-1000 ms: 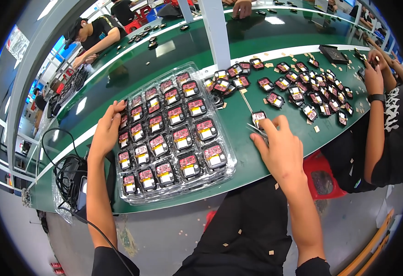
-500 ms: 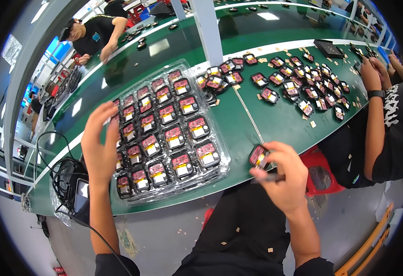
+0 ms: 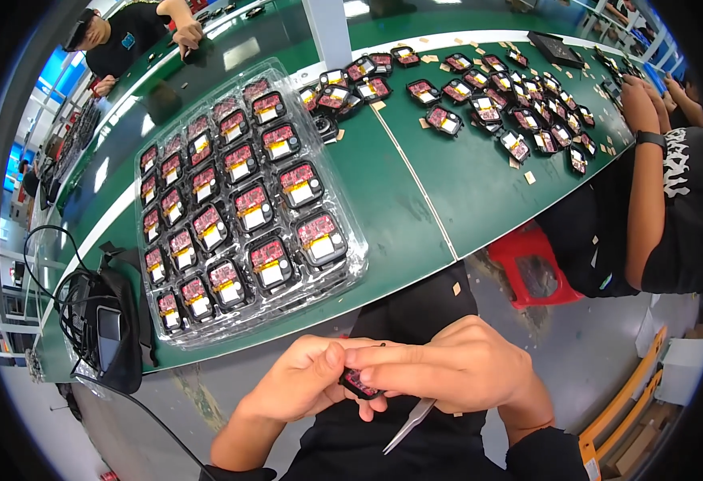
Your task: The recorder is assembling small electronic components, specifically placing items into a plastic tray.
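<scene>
Both hands are working at lower centre of frame, off the green table (image 3: 416, 200). Left hand (image 3: 299, 385) and right hand (image 3: 456, 369) fingers are clamping the small black-and-red module (image 3: 361, 383) between them, steadying it close for inspection; metal tweezers (image 3: 409, 425) are hanging under the right palm. Clear plastic tray (image 3: 351, 272) w/ matching modules is sitting left-centre, within reach.

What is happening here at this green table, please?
A person holds one small black-and-red module between the left hand and the right hand, over the lap and off the green table. Metal tweezers stick out below the right hand. A clear tray full of similar modules lies on the table, and more loose modules lie farther along, near a co-worker's arm.
</scene>
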